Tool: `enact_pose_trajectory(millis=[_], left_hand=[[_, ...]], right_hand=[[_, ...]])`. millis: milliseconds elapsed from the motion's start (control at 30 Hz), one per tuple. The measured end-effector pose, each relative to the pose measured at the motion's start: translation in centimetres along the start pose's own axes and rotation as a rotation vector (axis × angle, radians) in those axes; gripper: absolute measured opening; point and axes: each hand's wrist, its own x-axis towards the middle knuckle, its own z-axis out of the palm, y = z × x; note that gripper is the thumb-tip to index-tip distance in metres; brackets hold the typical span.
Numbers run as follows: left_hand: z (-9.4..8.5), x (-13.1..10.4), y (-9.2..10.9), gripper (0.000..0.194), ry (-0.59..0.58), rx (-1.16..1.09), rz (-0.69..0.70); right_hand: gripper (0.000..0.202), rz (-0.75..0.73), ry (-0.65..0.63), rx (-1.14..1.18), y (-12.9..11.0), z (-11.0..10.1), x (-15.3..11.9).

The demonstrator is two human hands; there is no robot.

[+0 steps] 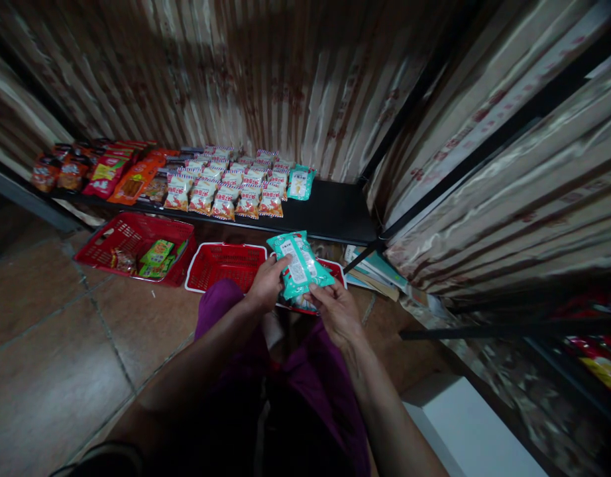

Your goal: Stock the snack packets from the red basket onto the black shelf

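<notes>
My left hand (266, 286) grips the left edge of a turquoise snack bag (298, 266), thumb on top of its printed white panel. At the bag's lower right corner, the fingers of my right hand (339, 313) are closed on it. A turquoise corner sticks out on the right; whether it belongs to a second bag, I cannot tell. The bag is above a red basket (339, 273) with a white rim, which it and my hands partly hide. On the black shelf (335, 209) in front, a similar turquoise bag (301, 183) leans at the right end of the row.
Several white-and-orange snack bags (224, 199) stand in rows on the shelf, with orange packets (139, 177) to their left. Below are a red basket (136, 228) holding green packets (157, 257) and another white-rimmed red basket (226, 246). A white box (479, 424) stands at lower right.
</notes>
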Motion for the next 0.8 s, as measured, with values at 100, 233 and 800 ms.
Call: enact_pose_trajectory(millis=[100,233,800], left_hand=[[-0.1,0.1,-0.1,0.027,-0.017,-0.027,-0.021],[-0.4,0.3,-0.5,0.028,-0.072,-0.035,-0.035],[0.7,-0.9,-0.5,0.043,0.037,0.158,0.036]], right_hand=[[0.034,-0.003,0.003,0.041,-0.2,0.2,-0.2],[0.031,-0.012,0.019,0.072,-0.1,0.1,-0.4],[0.041,-0.929,0.049,-1.202,0.8,-2.0,-0.1]])
